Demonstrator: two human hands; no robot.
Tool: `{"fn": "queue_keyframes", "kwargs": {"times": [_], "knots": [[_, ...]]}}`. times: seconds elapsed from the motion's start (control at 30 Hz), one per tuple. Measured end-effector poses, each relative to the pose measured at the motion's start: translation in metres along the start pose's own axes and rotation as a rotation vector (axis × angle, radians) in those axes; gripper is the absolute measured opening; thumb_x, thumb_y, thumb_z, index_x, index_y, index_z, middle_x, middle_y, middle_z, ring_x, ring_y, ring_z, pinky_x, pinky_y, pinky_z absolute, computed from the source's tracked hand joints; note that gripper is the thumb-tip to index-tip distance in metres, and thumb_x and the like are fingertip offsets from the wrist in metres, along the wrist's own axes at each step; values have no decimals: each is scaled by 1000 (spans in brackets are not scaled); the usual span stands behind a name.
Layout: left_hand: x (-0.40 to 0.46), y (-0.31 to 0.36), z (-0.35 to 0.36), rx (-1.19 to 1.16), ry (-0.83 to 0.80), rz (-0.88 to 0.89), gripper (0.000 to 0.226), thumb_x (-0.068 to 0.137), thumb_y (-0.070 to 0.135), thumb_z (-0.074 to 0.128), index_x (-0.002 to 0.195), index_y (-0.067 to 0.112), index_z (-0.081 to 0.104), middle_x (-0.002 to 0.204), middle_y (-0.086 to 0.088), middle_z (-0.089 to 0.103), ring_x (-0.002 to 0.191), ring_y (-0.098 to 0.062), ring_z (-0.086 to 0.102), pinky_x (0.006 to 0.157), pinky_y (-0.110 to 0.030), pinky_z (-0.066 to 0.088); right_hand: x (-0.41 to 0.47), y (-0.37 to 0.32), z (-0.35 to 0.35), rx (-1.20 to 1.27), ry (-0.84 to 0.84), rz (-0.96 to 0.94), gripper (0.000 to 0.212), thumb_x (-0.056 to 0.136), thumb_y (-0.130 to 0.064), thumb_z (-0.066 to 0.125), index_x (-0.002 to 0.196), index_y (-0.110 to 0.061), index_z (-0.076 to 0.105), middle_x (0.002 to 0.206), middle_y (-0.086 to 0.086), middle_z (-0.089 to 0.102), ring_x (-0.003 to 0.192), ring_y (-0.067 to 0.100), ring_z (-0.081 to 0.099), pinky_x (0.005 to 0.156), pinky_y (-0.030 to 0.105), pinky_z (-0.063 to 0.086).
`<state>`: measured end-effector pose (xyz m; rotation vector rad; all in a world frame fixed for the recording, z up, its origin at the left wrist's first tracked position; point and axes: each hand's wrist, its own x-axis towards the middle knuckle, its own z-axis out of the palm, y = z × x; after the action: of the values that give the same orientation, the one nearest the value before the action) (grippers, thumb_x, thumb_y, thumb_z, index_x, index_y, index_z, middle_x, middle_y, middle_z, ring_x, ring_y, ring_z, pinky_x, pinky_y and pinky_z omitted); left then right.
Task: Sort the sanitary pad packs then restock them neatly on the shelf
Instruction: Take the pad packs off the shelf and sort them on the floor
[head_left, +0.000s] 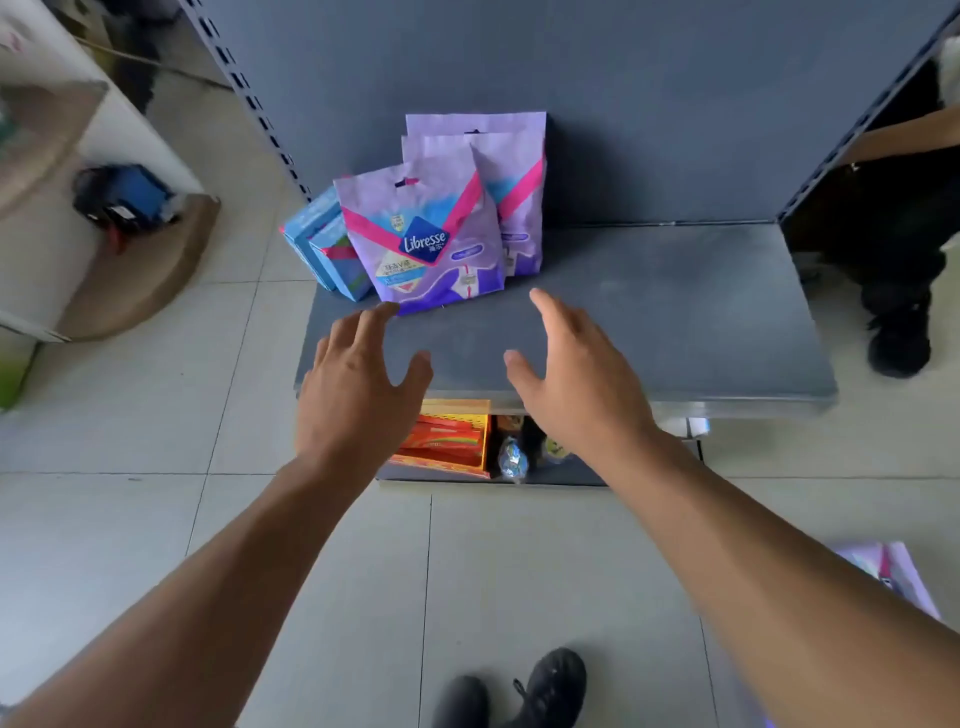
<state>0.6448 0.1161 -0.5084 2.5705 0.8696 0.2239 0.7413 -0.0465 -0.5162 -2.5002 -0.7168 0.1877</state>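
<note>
Purple packs (426, 239) upright on shelf (649, 312), left hand (358, 384), right hand (576, 374), fingers spread, empty

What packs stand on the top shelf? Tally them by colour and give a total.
Purple Libresse packs: 3, one leaning in front, two upright behind.
Blue packs: 2, side by side at the left.
Total: 5.
</note>
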Motion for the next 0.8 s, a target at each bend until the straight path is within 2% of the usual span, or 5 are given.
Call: {"fn": "queue_keyframes", "kwargs": {"times": [0.3,0.47,0.57,0.67,0.8], "knots": [[69,-38,54,-211,-43,-114,72,89,47,64,148,27,28,149,3,38,132,-13,42,94,-31,45,86,13,54,195,-73,93,69,90,-40,61,149,-22,29,147,5,43,125,24,51,99,39,45],[122,-64,92,-481,-66,-127,92,75,62,65,148,25,24,145,7,44,131,-9,46,103,-43,48,143,15,93,413,-17,145,76,81,-41,66,145,-18,34,145,2,47,127,19,50,101,40,47],[138,-66,100,-628,-32,-153,69,82,42,72,136,29,32,130,15,51,112,8,54,93,-23,51,163,11,114,501,33,229,67,76,-31,66,136,-13,42,132,2,55,119,20,55,96,35,48],[140,-64,100,-599,16,-175,51,80,41,70,123,27,45,118,3,57,102,-6,58,91,-35,53,158,4,119,472,185,257,46,74,-28,65,112,-4,53,109,2,50,109,27,52,92,37,47],[119,-54,86,-590,53,-13,42,85,33,69,120,23,48,112,-2,57,102,-17,55,87,-40,52,116,12,102,586,355,246,35,74,-31,64,96,-10,48,103,5,51,101,28,55,86,42,49]]}}
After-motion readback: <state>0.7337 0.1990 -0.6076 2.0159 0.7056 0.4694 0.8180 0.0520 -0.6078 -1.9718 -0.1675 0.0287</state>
